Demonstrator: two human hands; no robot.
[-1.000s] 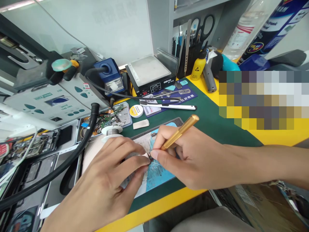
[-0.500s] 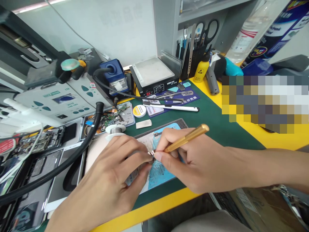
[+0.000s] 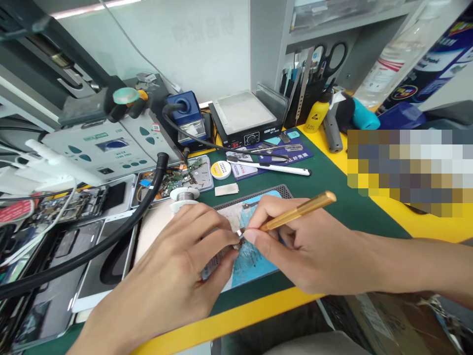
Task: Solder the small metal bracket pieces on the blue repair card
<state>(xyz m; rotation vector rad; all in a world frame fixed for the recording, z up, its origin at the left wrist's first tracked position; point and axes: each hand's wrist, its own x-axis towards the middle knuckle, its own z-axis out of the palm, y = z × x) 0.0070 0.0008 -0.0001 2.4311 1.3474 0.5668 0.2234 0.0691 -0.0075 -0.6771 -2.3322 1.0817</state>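
Observation:
In the middle of the view my right hand (image 3: 291,241) grips a slim, pen-shaped tool with a gold handle (image 3: 299,212). The handle slants up to the right, and the silvery tip (image 3: 240,231) points left to my left fingertips. My left hand (image 3: 185,261) is closed in a pinch, thumb against forefinger, on a tiny piece I cannot make out. Both hands work over a work mat (image 3: 254,266) printed in blue and white, almost touching each other. The tool's very end is hidden among the fingers.
A solder spool (image 3: 185,196) and a black hose (image 3: 111,236) lie left, beside opened phones and a tray of circuit boards (image 3: 199,172). Behind are a hot plate (image 3: 244,116), a white pen-like tool (image 3: 284,168) and a round tin (image 3: 220,169). A yellow bottle (image 3: 317,116) stands right.
The view has shifted slightly, so everything appears a little further right. Both hands keep nearly the same pose, and the gold handle is tipped a little lower.

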